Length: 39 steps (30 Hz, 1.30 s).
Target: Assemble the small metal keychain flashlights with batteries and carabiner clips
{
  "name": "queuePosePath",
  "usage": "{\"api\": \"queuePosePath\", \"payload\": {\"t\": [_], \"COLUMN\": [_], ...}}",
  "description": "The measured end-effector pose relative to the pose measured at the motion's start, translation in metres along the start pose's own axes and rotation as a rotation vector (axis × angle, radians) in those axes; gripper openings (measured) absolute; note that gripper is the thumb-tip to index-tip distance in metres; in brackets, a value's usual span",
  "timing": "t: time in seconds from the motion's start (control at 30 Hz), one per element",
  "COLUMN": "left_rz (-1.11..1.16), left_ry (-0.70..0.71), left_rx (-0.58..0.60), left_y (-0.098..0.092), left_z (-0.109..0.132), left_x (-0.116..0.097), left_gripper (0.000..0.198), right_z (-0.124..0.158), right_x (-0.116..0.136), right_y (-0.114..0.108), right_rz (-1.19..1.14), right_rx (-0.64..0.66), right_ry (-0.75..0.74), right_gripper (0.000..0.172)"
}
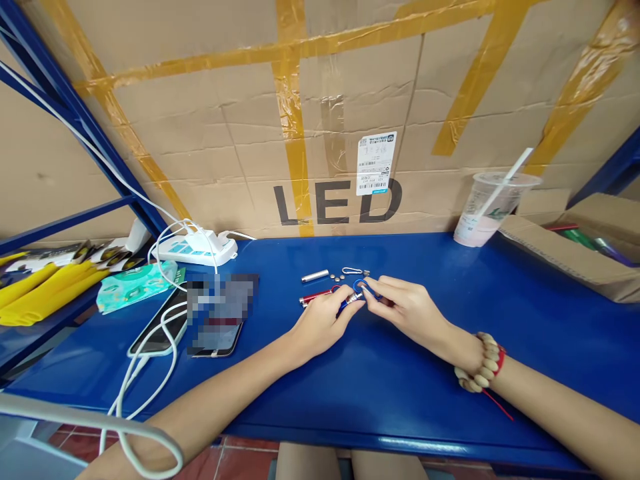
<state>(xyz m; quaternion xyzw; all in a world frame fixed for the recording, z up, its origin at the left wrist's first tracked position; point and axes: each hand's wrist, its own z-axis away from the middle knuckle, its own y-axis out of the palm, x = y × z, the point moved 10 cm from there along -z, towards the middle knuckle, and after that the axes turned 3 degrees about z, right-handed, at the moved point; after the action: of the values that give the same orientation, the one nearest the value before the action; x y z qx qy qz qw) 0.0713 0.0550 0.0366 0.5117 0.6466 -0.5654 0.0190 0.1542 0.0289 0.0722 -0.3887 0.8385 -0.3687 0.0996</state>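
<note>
My left hand [324, 317] is closed round a small blue-and-silver metal tube [350, 301], which looks like a pocket flashlight; fingers cover most of it. At the tube's end, my right hand [400, 303] pinches a blue carabiner clip [359, 285]. Whether clip and tube are joined cannot be made out. Beyond the hands lie a silver tube [315, 276], several button cells [337, 278] and a silver carabiner clip [352, 271]. A red tube [315, 296] lies just left of my left hand, partly hidden by it.
The blue table [425, 413] backs onto a large taped cardboard box [210, 133]. On the left are a white power strip [195, 247], cables, a phone [160, 323], a partly blurred dark device [223, 313] and a green packet [135, 287]. A drink cup [493, 210] and open carton [555, 250] stand right.
</note>
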Motion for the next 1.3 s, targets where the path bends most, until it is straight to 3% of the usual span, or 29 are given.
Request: {"api": "queuePosePath", "payload": {"t": [0.27,0.47,0.67,0.83,1.13,1.3], "left_rz": [-0.025,-0.275,-0.565,-0.599,-0.643,-0.661], "left_ry": [-0.047,0.162,0.248,0.272,0.250,0.335], "left_rx": [-0.095,-0.190,0.021,0.144,0.178,0.120], "left_y": [-0.011,-0.021,-0.008,0.001,0.003,0.000], "left_z": [-0.002,0.000,0.000,0.001,-0.001,-0.001], "left_x": [0.008,-0.011,-0.015,-0.013,-0.008,-0.014], "left_gripper": [0.015,0.016,0.022,0.024,0.025,0.025], "right_z": [0.003,0.005,0.010,0.014,0.013,0.012], "right_x": [-0.006,-0.008,-0.007,-0.001,-0.001,-0.004], "right_y": [0.011,0.020,0.025,0.034,0.034,0.033], "right_rz": [-0.041,-0.001,0.009,-0.025,-0.077,-0.057], "right_rx": [0.119,0.263,0.350,0.464,0.481,0.458], "right_ry": [0.031,-0.025,-0.043,-0.075,-0.045,-0.034], "right_gripper": [0.023,0.028,0.036,0.032,0.032,0.031]}}
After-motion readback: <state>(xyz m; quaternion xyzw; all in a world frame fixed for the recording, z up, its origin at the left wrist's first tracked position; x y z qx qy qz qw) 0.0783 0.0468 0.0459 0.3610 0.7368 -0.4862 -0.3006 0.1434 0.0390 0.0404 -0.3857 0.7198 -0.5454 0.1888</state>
